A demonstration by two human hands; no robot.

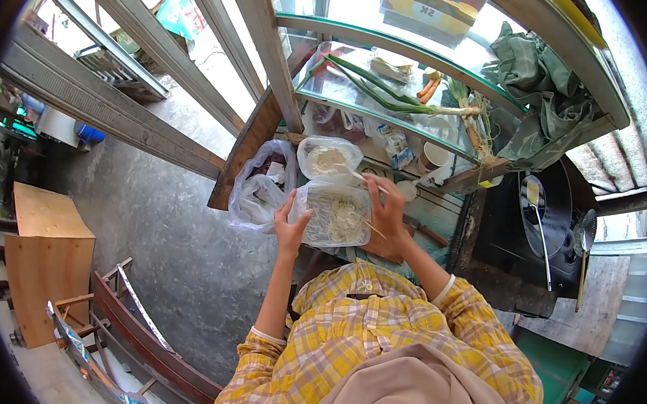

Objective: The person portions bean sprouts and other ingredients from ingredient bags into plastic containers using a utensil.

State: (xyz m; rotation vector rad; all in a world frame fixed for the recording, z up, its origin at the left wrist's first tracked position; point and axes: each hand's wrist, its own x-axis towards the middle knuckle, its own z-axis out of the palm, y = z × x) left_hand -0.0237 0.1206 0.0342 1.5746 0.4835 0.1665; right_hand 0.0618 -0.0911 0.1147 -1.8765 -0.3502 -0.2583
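Note:
A clear plastic container point(318, 236) stands in front of me, with pale, crumbly flour-like mix point(345, 221) on its right side. My left hand point(289, 225) grips the container's left edge, thumb toward the inside. My right hand point(387, 207) is closed around the handle of a light-coloured spoon point(357, 175), which points into a smaller tub point(307, 150) just behind. That tub holds off-white powder point(328, 159). A thin wooden stick point(373, 229) leans over the container's right rim, below my right hand. The spoon's bowl is hard to make out.
An open plastic bag point(245, 199) sits left of the tubs. Behind is a glass case point(407, 119) with spring onions point(436, 109) and carrots point(429, 89). At right, a black wok point(550, 210) holds a long-handled spatula point(541, 229). A knife point(431, 234) lies near my right wrist.

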